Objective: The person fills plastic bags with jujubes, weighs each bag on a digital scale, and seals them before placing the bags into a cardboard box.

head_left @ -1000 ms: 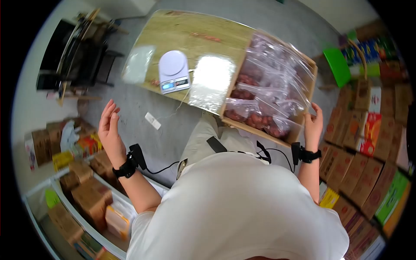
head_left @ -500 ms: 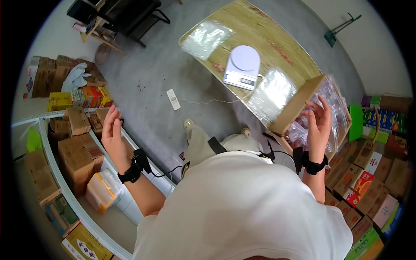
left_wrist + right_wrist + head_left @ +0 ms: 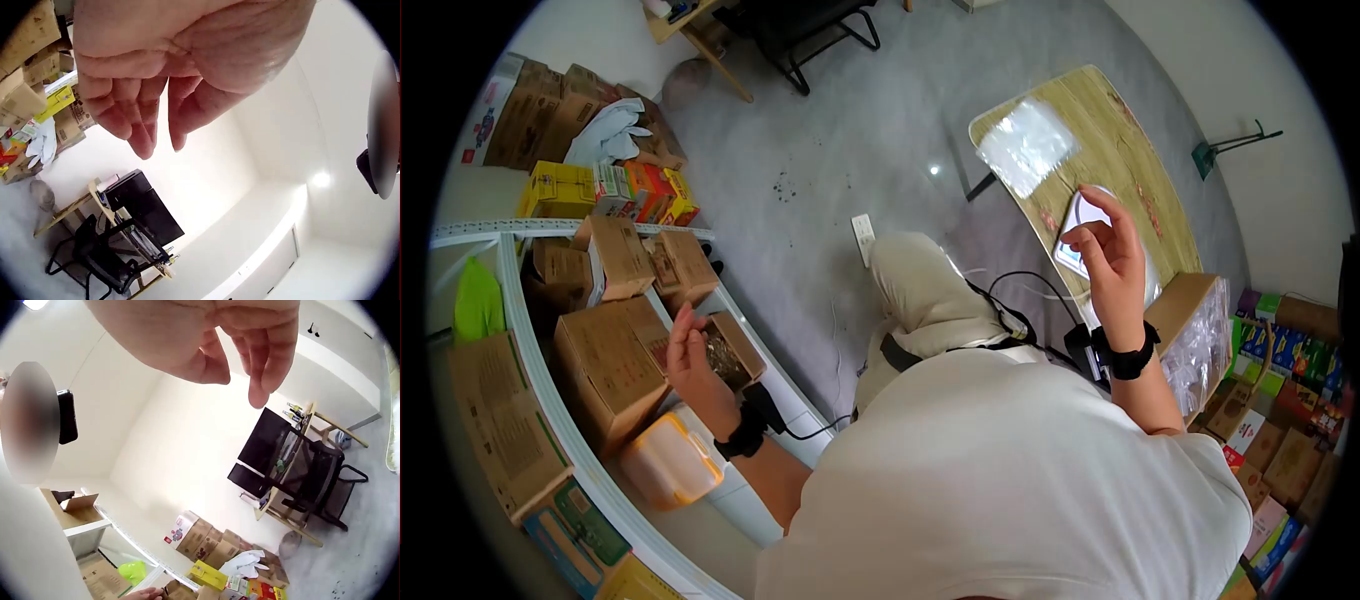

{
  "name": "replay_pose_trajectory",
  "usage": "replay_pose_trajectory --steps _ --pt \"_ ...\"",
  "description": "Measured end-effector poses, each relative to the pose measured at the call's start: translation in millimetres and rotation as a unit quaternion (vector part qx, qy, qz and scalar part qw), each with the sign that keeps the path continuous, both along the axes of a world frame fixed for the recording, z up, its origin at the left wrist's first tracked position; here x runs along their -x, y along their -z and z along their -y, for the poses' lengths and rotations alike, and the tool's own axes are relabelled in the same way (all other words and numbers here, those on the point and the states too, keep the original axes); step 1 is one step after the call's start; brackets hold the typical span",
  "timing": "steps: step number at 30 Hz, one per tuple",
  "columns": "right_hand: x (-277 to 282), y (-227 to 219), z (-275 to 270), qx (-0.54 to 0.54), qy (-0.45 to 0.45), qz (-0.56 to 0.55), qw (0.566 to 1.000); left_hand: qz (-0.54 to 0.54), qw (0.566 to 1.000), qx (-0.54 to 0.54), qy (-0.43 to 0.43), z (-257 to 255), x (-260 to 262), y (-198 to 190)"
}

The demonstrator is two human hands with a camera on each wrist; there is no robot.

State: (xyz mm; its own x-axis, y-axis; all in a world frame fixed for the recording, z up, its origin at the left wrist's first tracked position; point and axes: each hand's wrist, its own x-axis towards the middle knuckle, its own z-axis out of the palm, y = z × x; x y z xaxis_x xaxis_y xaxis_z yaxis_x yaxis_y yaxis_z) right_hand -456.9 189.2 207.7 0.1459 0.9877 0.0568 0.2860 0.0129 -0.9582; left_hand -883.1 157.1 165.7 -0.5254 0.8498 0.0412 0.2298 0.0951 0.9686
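My left hand [image 3: 705,385] is over the shelf at the left, its fingers loosely bent and nothing in them. Just beside its fingers is a small open carton [image 3: 743,345] with something dark inside; a larger closed carton [image 3: 615,365] stands behind. In the left wrist view the same hand [image 3: 187,56] hangs relaxed. My right hand [image 3: 1118,275] is raised with loosely curved fingers, holding nothing, and partly covers the white kitchen scale [image 3: 1072,245]. Below it to the right is the carton [image 3: 1185,300] of clear zip bags [image 3: 1208,345].
A wood-patterned table [image 3: 1135,150] at the right bears clear plastic bags [image 3: 1028,148]. A power strip [image 3: 863,240] with a cord lies on the floor. On the shelf [image 3: 510,300] is a plastic tub [image 3: 672,460]. A black chair [image 3: 810,30] stands far off; stacked cartons [image 3: 1290,470] line the right.
The head view has turned left, so the table, scale and carton of bags shift rightward. My right hand has come away from the carton's edge. My left hand is now over the shelf.
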Motion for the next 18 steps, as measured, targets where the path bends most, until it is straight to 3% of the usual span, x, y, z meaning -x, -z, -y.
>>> replay_pose_trajectory --steps 5,7,9,10,15,18 --pt "23 3 -70 -0.026 0.001 -0.027 0.999 0.035 0.999 0.018 0.027 -66 3 18" --pt "32 -4 -98 -0.006 0.022 -0.068 0.997 0.029 0.997 0.003 0.076 -105 0 17" --pt "31 -6 -133 0.072 0.048 -0.261 0.961 0.007 0.996 0.025 0.088 -152 -8 7" --pt "30 0 -152 0.033 0.06 -0.313 0.947 0.02 0.996 0.01 0.091 -180 -16 2" --pt "4 24 -262 -0.029 0.147 -0.321 0.935 0.015 0.982 0.006 0.188 -354 -53 8" --pt "-18 23 -333 -0.002 0.238 -0.326 0.915 -0.028 0.964 -0.003 0.264 -471 -86 4"
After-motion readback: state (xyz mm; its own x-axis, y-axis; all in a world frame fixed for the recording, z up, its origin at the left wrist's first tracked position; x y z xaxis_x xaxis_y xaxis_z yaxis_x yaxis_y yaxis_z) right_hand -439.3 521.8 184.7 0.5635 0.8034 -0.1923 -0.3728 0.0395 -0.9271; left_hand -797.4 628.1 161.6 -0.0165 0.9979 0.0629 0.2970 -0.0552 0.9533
